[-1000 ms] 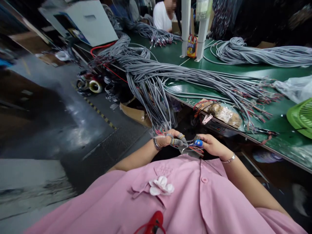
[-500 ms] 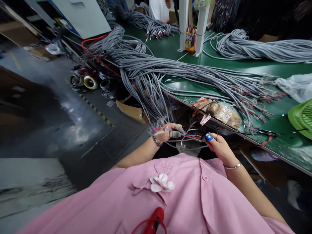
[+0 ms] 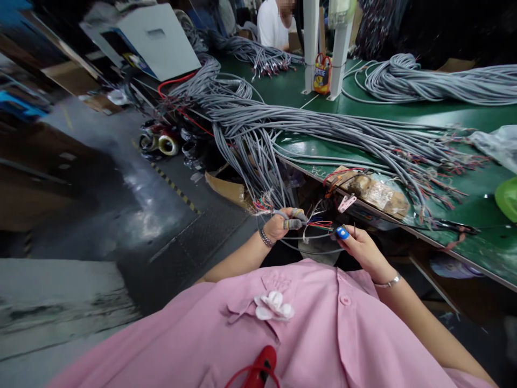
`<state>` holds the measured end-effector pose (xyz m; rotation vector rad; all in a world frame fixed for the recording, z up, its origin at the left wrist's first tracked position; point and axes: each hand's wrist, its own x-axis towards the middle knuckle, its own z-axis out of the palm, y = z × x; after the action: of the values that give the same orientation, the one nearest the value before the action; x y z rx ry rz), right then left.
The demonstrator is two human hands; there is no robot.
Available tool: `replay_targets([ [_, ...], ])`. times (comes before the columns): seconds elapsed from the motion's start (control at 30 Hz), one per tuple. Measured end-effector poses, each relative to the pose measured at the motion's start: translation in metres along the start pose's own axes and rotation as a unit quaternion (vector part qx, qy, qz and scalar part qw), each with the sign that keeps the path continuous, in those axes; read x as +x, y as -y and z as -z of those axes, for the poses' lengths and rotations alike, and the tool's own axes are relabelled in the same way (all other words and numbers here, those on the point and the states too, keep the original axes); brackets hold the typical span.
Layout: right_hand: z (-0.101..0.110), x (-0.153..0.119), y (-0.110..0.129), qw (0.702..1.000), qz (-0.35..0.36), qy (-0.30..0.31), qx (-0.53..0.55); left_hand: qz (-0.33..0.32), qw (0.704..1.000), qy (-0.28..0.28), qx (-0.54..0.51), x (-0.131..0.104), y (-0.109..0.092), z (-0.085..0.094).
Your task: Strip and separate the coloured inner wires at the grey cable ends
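Note:
My left hand (image 3: 283, 223), with grey finger covers on some fingers, is closed around the stripped end of a grey cable. Thin coloured wires (image 3: 321, 223) in red, blue and green fan out from it to the right, beside a pale strand. Just past the wire tips, my right hand (image 3: 359, 245) has a blue cover on its thumb. Its thumb and fingers are pinched together, and whatever lies between them is too small to make out. A length of grey cable loops below both hands.
Bundles of grey cables (image 3: 323, 124) lie across the green table (image 3: 379, 110), some hanging over its edge. A pink clip (image 3: 346, 203) and a taped block (image 3: 375, 193) sit at the edge. A green basket (image 3: 507, 199) is at right. Across the table is a person in white (image 3: 271, 24).
The view has turned slightly left. My right fingertips, earlier at the coloured wire ends, are now a little below them, and the wire tips show spread out. My left hand keeps its grip.

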<state>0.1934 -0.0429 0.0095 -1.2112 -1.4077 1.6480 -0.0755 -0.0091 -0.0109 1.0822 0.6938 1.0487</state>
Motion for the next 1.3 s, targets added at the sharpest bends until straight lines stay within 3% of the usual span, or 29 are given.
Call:
replay_targets([
  [0.2, 0.011, 0.016, -0.005, 0.984, -0.018, -0.086, 0.152, -0.038, 0.999, 0.005, 0.023, 0.022, -0.016, -0.007],
  [0.4, 0.018, 0.051, 0.022, 0.972, -0.026, -0.052, 0.229, -0.046, 0.996, 0.035, 0.061, 0.057, -0.025, -0.023],
  [0.5, 0.016, 0.06, 0.027, 0.965, -0.02, -0.064, 0.255, -0.043, 0.997, 0.039, 0.059, 0.068, -0.023, -0.029],
  [0.9, 0.0, 0.067, 0.011, 0.916, -0.001, -0.142, 0.375, 0.042, 0.992, 0.095, 0.072, 0.075, -0.002, -0.034],
  [1.3, -0.002, 0.067, 0.015, 0.912, 0.016, -0.134, 0.387, 0.075, 0.99, 0.101, 0.068, 0.08, 0.014, -0.036],
])
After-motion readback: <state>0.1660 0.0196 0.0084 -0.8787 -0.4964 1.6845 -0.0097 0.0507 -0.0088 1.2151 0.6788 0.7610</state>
